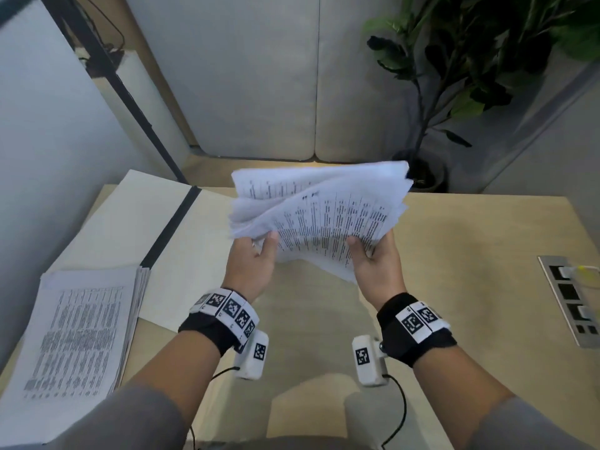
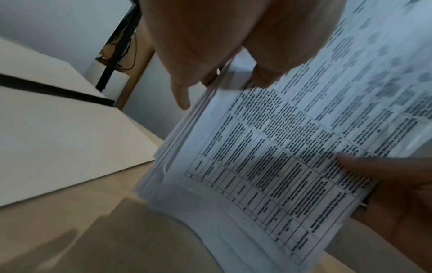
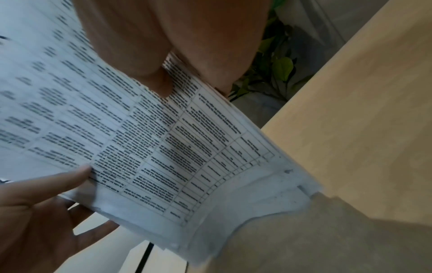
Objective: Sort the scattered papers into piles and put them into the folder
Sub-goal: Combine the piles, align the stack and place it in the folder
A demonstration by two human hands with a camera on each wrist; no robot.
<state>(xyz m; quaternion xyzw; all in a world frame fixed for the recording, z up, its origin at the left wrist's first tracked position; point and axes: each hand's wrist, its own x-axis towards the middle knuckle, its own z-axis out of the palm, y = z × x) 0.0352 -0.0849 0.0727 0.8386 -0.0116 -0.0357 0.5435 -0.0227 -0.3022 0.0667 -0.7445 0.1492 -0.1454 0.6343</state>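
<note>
Second batch of papers held up over the table

A loose sheaf of papers (image 1: 316, 219) is gripped at its near edge by the left hand (image 1: 251, 266) and the right hand (image 1: 378, 267), above the table (image 1: 470, 241). One finished pile (image 1: 81, 329) is laid on the open folder (image 1: 130, 222). Squaring the sheaf and filing it seem left to do.
</note>
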